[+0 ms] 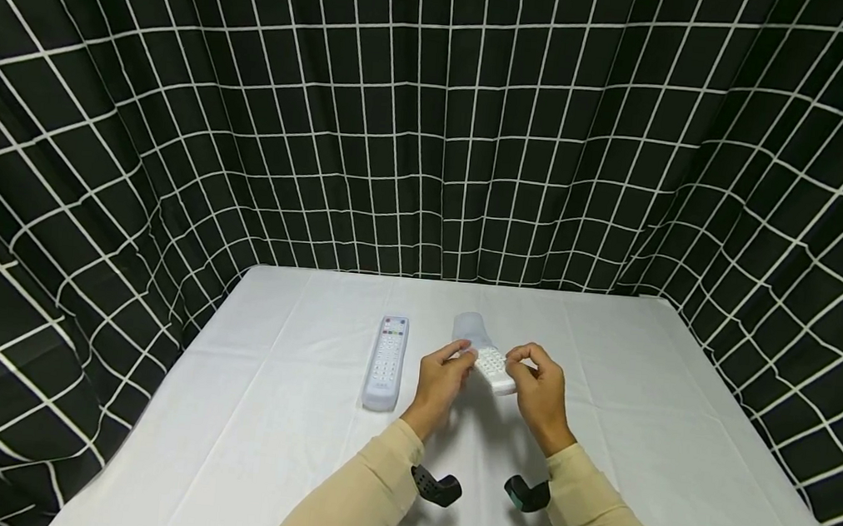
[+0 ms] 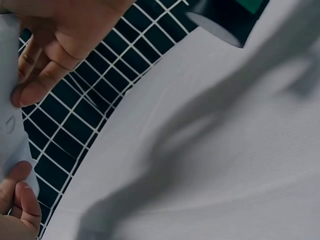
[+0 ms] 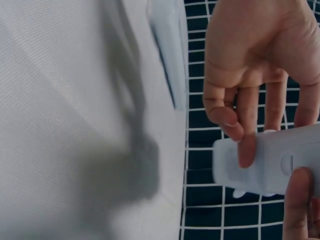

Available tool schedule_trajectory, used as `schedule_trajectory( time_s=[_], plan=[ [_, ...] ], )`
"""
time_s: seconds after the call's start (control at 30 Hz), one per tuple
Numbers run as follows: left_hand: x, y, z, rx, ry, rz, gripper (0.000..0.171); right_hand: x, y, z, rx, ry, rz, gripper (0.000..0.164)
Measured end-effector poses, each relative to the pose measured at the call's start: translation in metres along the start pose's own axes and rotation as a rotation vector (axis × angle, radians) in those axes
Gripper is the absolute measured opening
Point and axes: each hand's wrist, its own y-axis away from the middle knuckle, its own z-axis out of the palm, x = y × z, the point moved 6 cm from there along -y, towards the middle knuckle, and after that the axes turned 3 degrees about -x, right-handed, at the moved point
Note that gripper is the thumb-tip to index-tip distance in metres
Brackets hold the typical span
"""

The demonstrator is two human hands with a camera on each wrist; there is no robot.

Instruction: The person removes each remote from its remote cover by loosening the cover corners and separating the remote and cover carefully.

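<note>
A white remote control [image 1: 493, 368] is held up over the table, its buttons facing up and its near end tipped to the right. A translucent pale sleeve [image 1: 470, 327] covers its far end and extends away from the hands. My left hand [image 1: 441, 386] pinches the remote's left side beside the sleeve's edge. On the other side, my right hand [image 1: 541, 395] grips the remote by its near right end, thumb and index finger bent. The right wrist view shows the remote's smooth underside [image 3: 280, 160], with fingers of both hands against it.
A second remote control [image 1: 386, 364] in a translucent cover lies lengthwise on the white-clothed table [image 1: 262, 450], left of the hands. Black curtain [image 1: 433, 130] with a white grid surrounds the table's back and sides. Dark wrist devices [image 1: 438, 488] sit under both sleeves.
</note>
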Motion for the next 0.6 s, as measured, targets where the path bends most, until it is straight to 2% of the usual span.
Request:
schedule_trajectory(
  time_s=[0.13, 0.27, 0.43, 0.5, 0.6],
  plan=[
    [0.002, -0.002, 0.0, 0.024, 0.033, -0.002, 0.034, 0.018, -0.004, -0.001, -0.024, -0.029, 0.03, 0.008],
    [0.004, -0.002, -0.002, 0.014, 0.05, 0.01, 0.035, 0.039, -0.01, 0.0, -0.042, -0.035, 0.094, 0.007],
    [0.004, -0.003, -0.002, -0.005, 0.078, 0.013, 0.034, 0.044, -0.011, 0.002, -0.092, 0.064, 0.196, 0.011],
    [0.004, -0.003, -0.001, -0.018, 0.081, 0.014, 0.035, 0.048, -0.011, 0.002, -0.103, 0.112, 0.217, 0.013],
    [0.004, -0.002, 0.002, -0.041, 0.075, 0.027, 0.036, 0.052, -0.01, 0.003, -0.103, 0.126, 0.243, 0.014]
  ],
)
